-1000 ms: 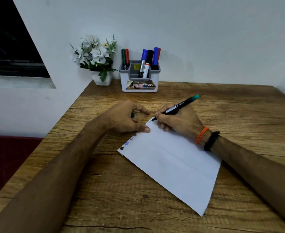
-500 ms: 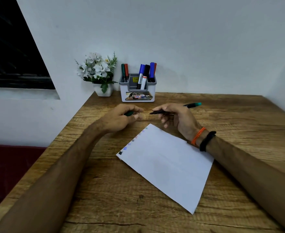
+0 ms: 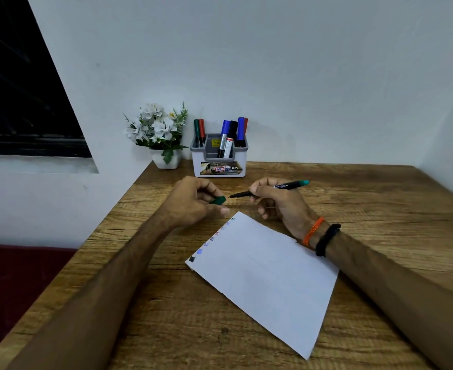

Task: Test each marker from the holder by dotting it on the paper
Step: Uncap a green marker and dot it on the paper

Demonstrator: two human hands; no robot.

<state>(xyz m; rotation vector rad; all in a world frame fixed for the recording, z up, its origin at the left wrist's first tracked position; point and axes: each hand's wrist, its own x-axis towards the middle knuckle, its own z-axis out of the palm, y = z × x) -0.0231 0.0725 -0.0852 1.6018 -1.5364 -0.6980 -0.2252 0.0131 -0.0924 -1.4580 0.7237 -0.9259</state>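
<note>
White paper [image 3: 268, 276] lies angled on the wooden table [image 3: 166, 316], a row of coloured test dots along its left edge. Just beyond it, left hand [image 3: 193, 204] pinches a green cap [image 3: 218, 200] between thumb and curled fingers. Right hand [image 3: 276, 201] grips an uncapped green marker [image 3: 270, 188], tip aimed at the cap, a small gap between. At the wall, the holder [image 3: 219, 161] keeps the other markers upright; a flower pot [image 3: 165, 158] stands to its left.
</note>
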